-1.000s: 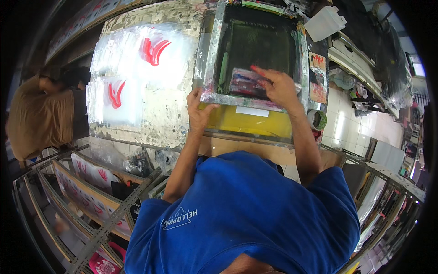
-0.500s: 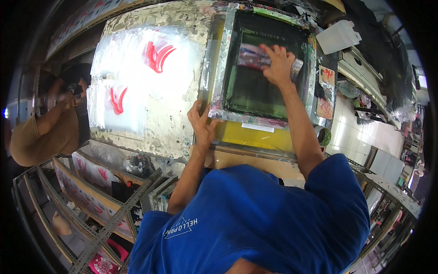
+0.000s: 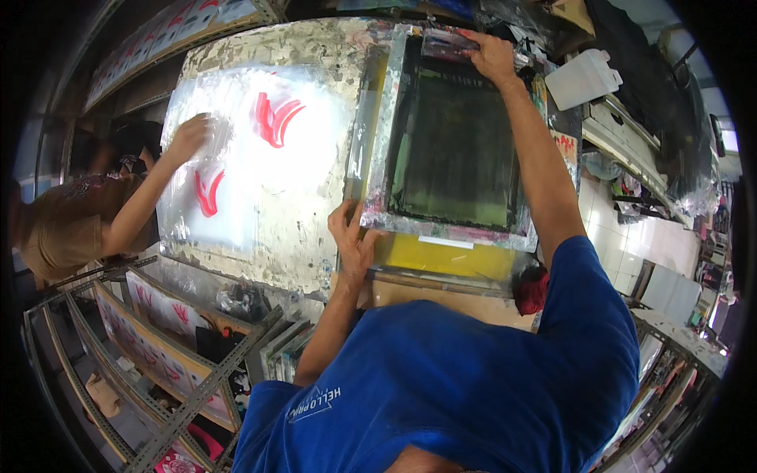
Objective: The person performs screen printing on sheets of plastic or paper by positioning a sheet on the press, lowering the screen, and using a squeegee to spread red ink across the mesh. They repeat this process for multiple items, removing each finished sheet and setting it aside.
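Note:
A screen-printing frame [image 3: 380, 158] with dark mesh [image 3: 457, 142] lies over a yellow board [image 3: 441, 256] on the bench. At the far end of the frame, my right hand [image 3: 493, 59] is closed on an ink-stained squeegee [image 3: 445, 46], whose edge is partly hidden. My left hand [image 3: 352, 240] grips the frame's near left corner, fingers bent around its edge. To the left, clear plastic sheets [image 3: 229, 225] carry red brush-like prints [image 3: 277, 120].
On the left, a co-worker's hand [image 3: 189, 138] reaches over the sheets. Racks of printed sheets [image 3: 150, 331] stand at the lower left. A whitish plastic jug [image 3: 583, 79] sits beyond the frame on the right. Near its right corner is a dark red round thing [image 3: 531, 292].
My right hand has moved with the squeegee from the middle of the mesh to the frame's far end. My left hand stays at the corner. The co-worker's arm has reached over the sheets.

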`<state>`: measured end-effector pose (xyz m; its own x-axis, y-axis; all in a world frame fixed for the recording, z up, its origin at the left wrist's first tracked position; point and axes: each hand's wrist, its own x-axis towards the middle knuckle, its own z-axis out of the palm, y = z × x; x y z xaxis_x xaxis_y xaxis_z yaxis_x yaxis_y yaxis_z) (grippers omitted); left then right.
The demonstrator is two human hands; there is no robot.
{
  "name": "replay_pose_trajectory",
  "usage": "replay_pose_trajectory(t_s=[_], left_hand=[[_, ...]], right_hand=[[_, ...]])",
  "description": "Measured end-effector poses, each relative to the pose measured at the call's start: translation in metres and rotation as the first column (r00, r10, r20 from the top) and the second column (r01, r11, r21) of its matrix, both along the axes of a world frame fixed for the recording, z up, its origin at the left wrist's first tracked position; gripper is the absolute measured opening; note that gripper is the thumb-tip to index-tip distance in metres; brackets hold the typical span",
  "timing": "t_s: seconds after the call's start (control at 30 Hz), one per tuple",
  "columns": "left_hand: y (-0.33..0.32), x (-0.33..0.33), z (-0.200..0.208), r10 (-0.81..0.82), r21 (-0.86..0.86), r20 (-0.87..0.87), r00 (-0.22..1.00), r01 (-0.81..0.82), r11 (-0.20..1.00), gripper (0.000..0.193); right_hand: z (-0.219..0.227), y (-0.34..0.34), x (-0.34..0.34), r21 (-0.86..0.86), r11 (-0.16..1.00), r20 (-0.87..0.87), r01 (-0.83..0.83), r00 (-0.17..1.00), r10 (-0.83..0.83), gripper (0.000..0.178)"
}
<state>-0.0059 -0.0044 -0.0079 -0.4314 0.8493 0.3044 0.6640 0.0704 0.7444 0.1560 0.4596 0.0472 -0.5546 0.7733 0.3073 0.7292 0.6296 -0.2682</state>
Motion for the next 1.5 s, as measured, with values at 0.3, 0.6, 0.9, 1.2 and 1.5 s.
replay_pose_trajectory(t_s=[0.3,0.6,0.9,1.2,1.5], left_hand=[[0.014,0.007,0.037,0.040,0.209,0.203,0.978,-0.083,0.974,0.062],[0.118,-0.005,0.188,-0.123,0.509,0.479,0.869,-0.161,0.845,0.058],[0.075,-0.093,0.055,0.257,0.134,-0.382,0.888,-0.222,0.966,0.022],[0.068,-0.129,0.011,0.274,0.031,-0.177,0.945,-0.273,0.962,0.007],[0.101,-0.035,0.049,-0.271,-0.183,-0.288,0.918,0.225,0.957,0.029]], right_hand=[[0.089,-0.182,0.062,-0.460,0.877,-0.364,-0.138,0.930,-0.045,0.054],[0.232,-0.216,0.054,0.278,0.956,-0.295,-0.097,0.938,0.181,0.041],[0.315,-0.181,0.026,0.045,0.995,-0.191,0.092,0.978,-0.082,0.044],[0.307,-0.185,0.025,0.246,0.966,-0.183,0.085,0.982,-0.040,0.038],[0.300,-0.172,0.031,0.260,0.962,-0.199,0.087,0.979,-0.035,0.037]])
